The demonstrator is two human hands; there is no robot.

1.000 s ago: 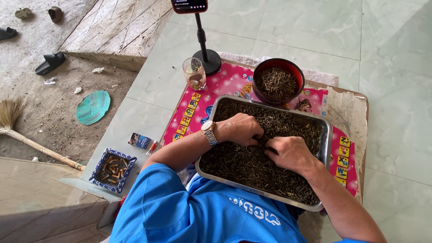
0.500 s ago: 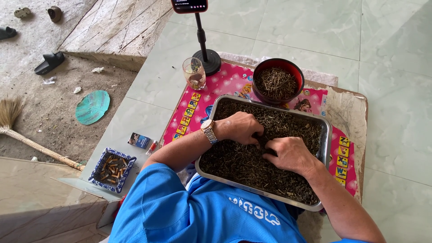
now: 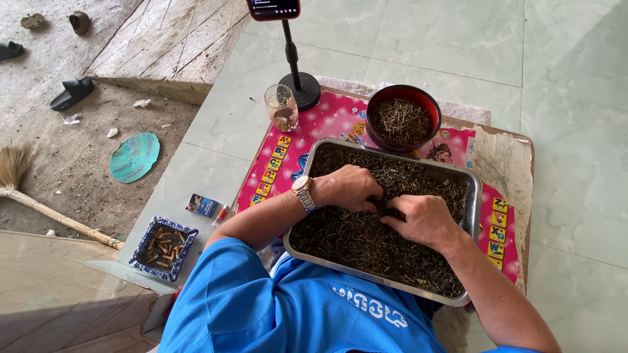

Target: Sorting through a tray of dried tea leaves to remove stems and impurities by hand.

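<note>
Counting first, I see one metal tray point(image 3: 475, 196) filled with dark dried plant bits point(image 3: 366, 238), one red bowl point(image 3: 376, 104) of paler stems far behind it, one drinking glass point(image 3: 282, 107), one phone stand point(image 3: 297, 78) with a phone at the top edge, and one blue-and-white ashtray point(image 3: 140, 256) at near left. The tray sits in the middle of the scene on a pink picture mat point(image 3: 327, 121) that covers a low worktop point(image 3: 510, 153).

My left hand point(image 3: 350, 187), with a wristwatch point(image 3: 304, 193) on its wrist, lies knuckles-up in the tray, fingers curled down into the bits. My right hand point(image 3: 425, 221) lies just beside it, thumb toward the left hand. Both grips are curled nearly closed, fingertips buried; I cannot tell whether either pinches anything.

Packages: a small flat box point(image 3: 202, 204), blue and white with a dark end, lies on the pale floor tiles left of the mat, a slim red lighter point(image 3: 221, 215) just beside it. The mat's left and right edges carry rows of small yellow squares.
</note>
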